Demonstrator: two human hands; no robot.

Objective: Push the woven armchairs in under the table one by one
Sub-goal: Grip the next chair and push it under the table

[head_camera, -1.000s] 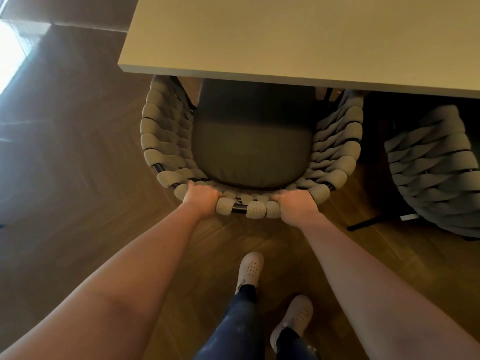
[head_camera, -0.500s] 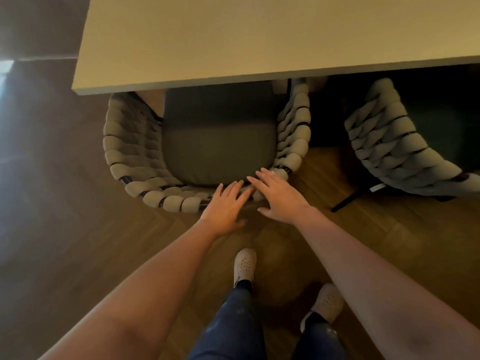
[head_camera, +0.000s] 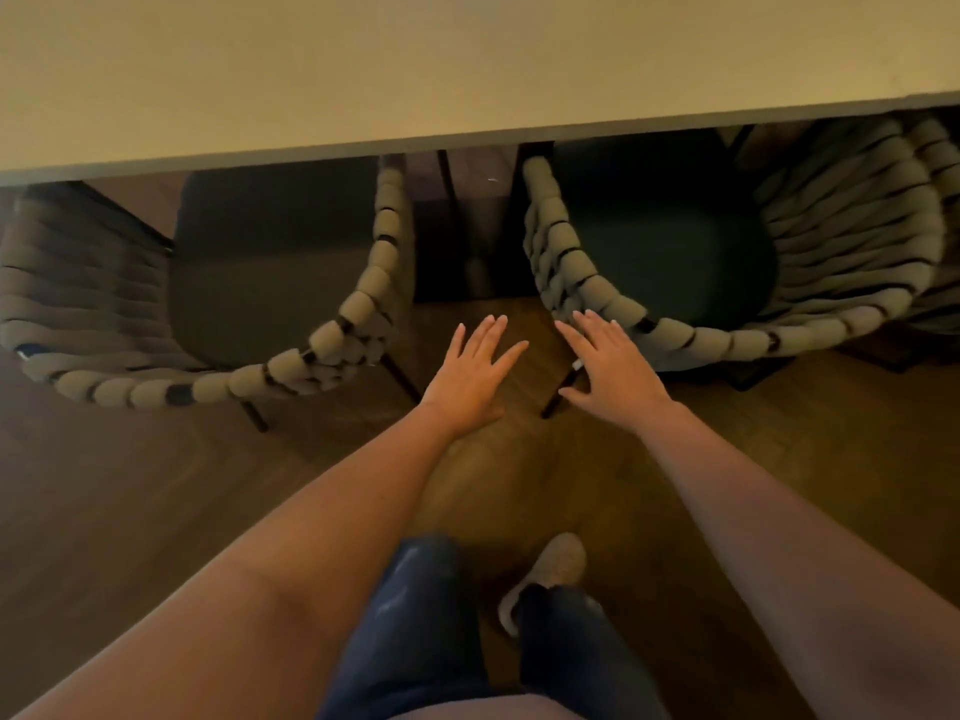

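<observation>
Two woven armchairs stand at a beige table (head_camera: 467, 70). The left armchair (head_camera: 322, 345) has its dark seat partly under the table edge. The right armchair (head_camera: 691, 335) stands beside it, turned a little, its seat also partly under the edge. My left hand (head_camera: 475, 374) hovers open over the floor in the gap between the chairs, touching neither. My right hand (head_camera: 610, 363) is open with spread fingers, its fingertips close to the right armchair's woven back rim; whether it touches I cannot tell.
Dark wooden floor (head_camera: 156, 511) stretches around me. My legs in dark trousers and one pale shoe (head_camera: 556, 563) are below my arms. Thin black chair legs (head_camera: 558, 392) angle out toward the gap. A dark table support (head_camera: 452, 241) stands between the chairs.
Both hands let go of the left armchair's back rim and opened. The view swung right, so the right armchair now sits in front of my right hand.
</observation>
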